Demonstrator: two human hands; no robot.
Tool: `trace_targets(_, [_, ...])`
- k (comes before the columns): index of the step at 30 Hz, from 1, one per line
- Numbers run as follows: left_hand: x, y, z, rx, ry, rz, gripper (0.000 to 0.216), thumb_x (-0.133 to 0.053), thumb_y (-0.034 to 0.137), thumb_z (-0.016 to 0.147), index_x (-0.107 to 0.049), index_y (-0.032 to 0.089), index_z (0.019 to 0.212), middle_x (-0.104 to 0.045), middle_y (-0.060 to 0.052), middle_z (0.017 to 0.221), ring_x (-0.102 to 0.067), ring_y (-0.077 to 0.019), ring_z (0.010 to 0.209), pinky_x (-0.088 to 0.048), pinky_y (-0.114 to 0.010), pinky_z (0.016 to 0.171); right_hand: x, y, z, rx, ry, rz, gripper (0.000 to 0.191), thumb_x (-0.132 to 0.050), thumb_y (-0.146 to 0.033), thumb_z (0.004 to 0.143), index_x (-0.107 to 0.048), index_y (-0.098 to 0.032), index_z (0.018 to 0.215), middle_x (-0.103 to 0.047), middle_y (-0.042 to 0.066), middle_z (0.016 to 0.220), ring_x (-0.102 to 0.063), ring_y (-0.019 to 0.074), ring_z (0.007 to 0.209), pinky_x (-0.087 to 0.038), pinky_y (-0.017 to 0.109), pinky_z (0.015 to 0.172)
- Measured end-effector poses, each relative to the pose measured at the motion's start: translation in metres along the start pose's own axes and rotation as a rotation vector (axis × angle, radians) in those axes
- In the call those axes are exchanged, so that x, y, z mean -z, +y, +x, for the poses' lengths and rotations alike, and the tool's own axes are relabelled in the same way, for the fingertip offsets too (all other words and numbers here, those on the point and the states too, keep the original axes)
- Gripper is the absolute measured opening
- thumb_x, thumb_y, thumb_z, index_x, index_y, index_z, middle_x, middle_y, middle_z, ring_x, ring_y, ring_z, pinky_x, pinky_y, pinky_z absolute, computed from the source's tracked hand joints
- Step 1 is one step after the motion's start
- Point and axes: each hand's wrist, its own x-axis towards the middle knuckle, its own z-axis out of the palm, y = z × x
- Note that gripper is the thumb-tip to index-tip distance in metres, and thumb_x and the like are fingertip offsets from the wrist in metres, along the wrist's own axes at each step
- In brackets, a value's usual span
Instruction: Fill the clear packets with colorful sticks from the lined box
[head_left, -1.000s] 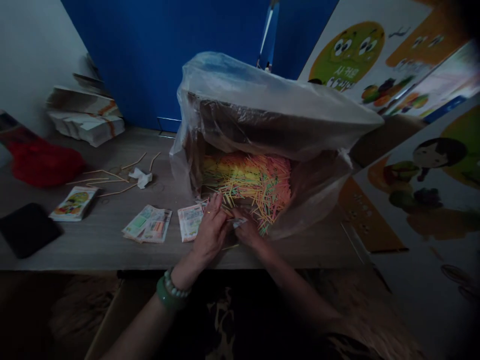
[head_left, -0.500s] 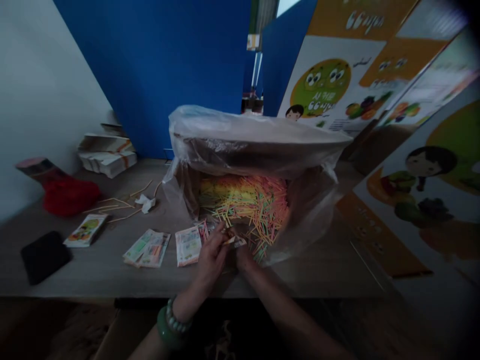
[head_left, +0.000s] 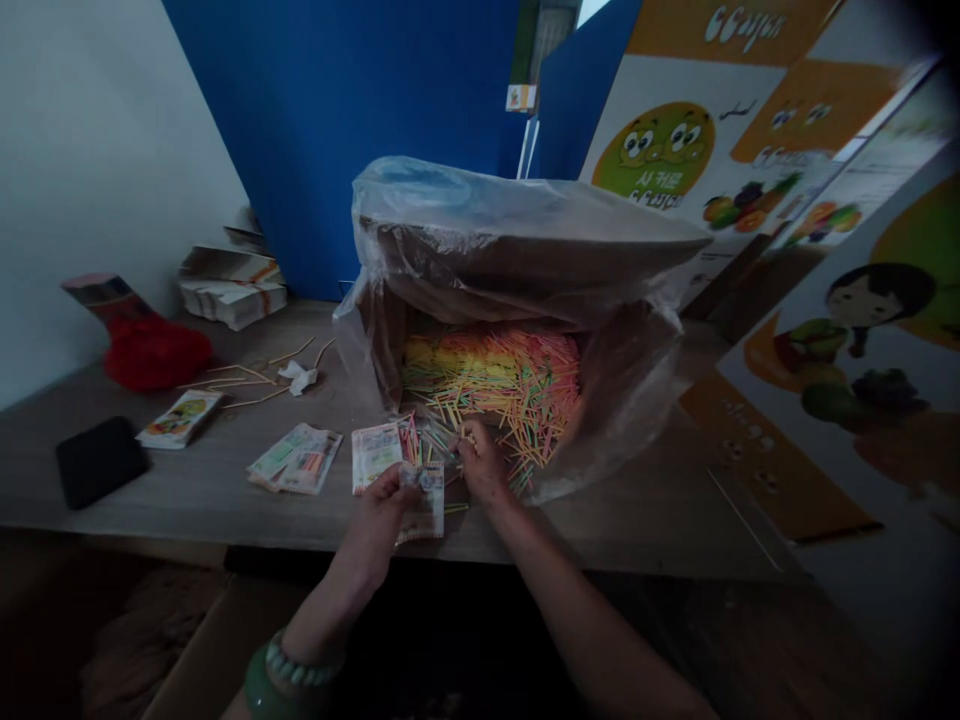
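My left hand (head_left: 382, 510) grips a small printed paper packet (head_left: 424, 500) by its left edge, just above the table's front edge. My right hand (head_left: 480, 462) is closed in a pinch on a few thin coloured sticks (head_left: 456, 428) at the mouth of a cardboard box (head_left: 375, 330). The box lies on its side, lined with a clear plastic bag (head_left: 525, 215), and holds a heap of yellow, pink, orange and green sticks (head_left: 499, 375). Another printed packet (head_left: 376, 455) with sticks poking out lies just left of my hands.
On the wooden table (head_left: 210, 490) lie more packets (head_left: 296, 460), a small printed pack (head_left: 180, 418), a black flat object (head_left: 101, 460), loose long sticks (head_left: 240, 375), a red bundle (head_left: 154, 352) and stacked paper (head_left: 232, 290). Printed cartons (head_left: 825, 330) stand at the right; a blue wall is behind.
My left hand has pulled back from the box mouth toward the table edge and now holds a packet up. My right hand has stayed at the stick pile. The view has shifted slightly.
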Motion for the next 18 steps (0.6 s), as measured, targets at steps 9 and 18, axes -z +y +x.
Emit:
trace_targets(9, [0.006, -0.009, -0.032, 0.015, -0.111, -0.019, 0.043, -0.079, 0.031, 0.066, -0.068, 0.019, 0.105, -0.075, -0.005, 0.094, -0.068, -0.0225, 0.086, -0.052, -0.033, 0.079, -0.004, 0.008, -0.006, 0.099, 0.002, -0.163, 0.013, -0.041, -0.027, 0.087, -0.054, -0.025, 0.090, -0.062, 0.001, 0.078, -0.058, 0.0194, 0.078, -0.042, 0.028, 0.070])
trace_targets(18, [0.001, 0.005, -0.010, -0.062, -0.082, 0.062, 0.030, -0.084, 0.041, 0.059, -0.070, 0.016, 0.070, -0.066, -0.001, 0.063, -0.058, -0.0143, 0.059, -0.047, -0.027, 0.061, 0.003, 0.011, -0.004, 0.219, -0.002, -0.279, 0.021, -0.039, -0.027, 0.088, -0.058, -0.023, 0.093, -0.067, 0.007, 0.090, -0.061, 0.0233, 0.091, -0.046, 0.036, 0.084])
